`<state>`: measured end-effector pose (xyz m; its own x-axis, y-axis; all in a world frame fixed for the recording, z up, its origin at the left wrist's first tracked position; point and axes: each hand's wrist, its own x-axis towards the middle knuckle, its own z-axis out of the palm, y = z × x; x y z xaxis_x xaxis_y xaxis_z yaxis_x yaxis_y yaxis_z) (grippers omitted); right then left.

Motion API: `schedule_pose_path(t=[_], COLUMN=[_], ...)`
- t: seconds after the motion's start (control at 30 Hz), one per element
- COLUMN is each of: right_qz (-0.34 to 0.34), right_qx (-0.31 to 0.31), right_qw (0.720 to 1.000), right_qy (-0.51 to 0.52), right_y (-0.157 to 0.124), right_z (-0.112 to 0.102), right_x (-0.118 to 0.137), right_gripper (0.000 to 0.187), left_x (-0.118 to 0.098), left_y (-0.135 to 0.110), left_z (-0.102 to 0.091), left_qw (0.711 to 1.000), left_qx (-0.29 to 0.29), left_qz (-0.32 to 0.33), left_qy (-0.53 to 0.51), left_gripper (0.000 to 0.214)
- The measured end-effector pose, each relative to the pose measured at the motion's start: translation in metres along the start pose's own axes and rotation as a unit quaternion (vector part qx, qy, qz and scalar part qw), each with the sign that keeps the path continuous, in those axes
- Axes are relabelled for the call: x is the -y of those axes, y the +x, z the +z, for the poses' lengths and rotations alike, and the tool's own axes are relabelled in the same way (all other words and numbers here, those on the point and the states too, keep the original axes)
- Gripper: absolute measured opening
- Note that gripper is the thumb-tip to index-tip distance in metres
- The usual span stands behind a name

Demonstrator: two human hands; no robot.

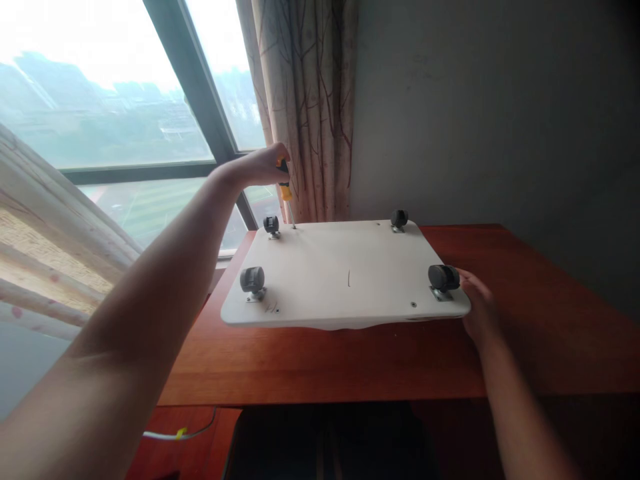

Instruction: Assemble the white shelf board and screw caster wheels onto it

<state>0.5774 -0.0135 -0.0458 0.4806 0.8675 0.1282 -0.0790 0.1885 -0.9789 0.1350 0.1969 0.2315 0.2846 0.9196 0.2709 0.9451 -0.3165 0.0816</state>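
Observation:
My left hand (273, 163) is closed around the yellow and black handle of a screwdriver (286, 191), which stands nearly upright. Its tip meets a screw hole near the far left corner of a white board (325, 267). Black swivel casters sit at the board's corners: far left (271, 225), near left (252, 280), far right (399, 219) and near right (443, 278). My right hand (479, 303) rests against the board's near right corner, beside that caster, fingers partly hidden behind it. A screw hole (413, 305) shows near the right front edge.
The board lies on a reddish-brown wooden table (350, 367). Behind stand a patterned curtain (310, 100), a window frame (195, 87) and a grey wall (475, 113). A white cable (165, 436) with a yellow tag lies low at the left.

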Motion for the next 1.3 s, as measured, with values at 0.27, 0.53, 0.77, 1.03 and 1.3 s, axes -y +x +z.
schedule_pose_path(t=[0.27, 0.53, 0.77, 1.03, 1.3], right_qz=[-0.004, 0.001, -0.009, -0.007, -0.008], right_qx=[-0.001, 0.003, -0.001, 0.004, 0.004], right_qw=[1.000, 1.000, 1.000, 1.000, 1.000], right_qy=[-0.009, -0.010, -0.019, -0.021, -0.020], right_y=[0.000, -0.001, 0.001, 0.001, 0.001], right_z=[-0.001, -0.001, -0.002, -0.002, -0.003], right_x=[0.002, 0.002, 0.000, 0.000, -0.002], right_gripper=[0.038, 0.037, 0.037, 0.040, 0.039], left_x=[0.005, -0.005, -0.018, -0.015, -0.019], left_y=[0.005, 0.001, -0.001, 0.000, -0.006], left_z=[0.001, 0.001, -0.006, -0.001, -0.006], left_qw=[0.999, 0.994, 0.996, 0.995, 0.997], left_qx=[-0.004, -0.027, 0.085, -0.009, 0.020], left_qz=[0.013, -0.029, 0.035, -0.039, -0.031], left_qy=[0.030, 0.101, -0.021, 0.088, 0.069], left_gripper=[0.052, 0.044, 0.056, 0.050, 0.059])
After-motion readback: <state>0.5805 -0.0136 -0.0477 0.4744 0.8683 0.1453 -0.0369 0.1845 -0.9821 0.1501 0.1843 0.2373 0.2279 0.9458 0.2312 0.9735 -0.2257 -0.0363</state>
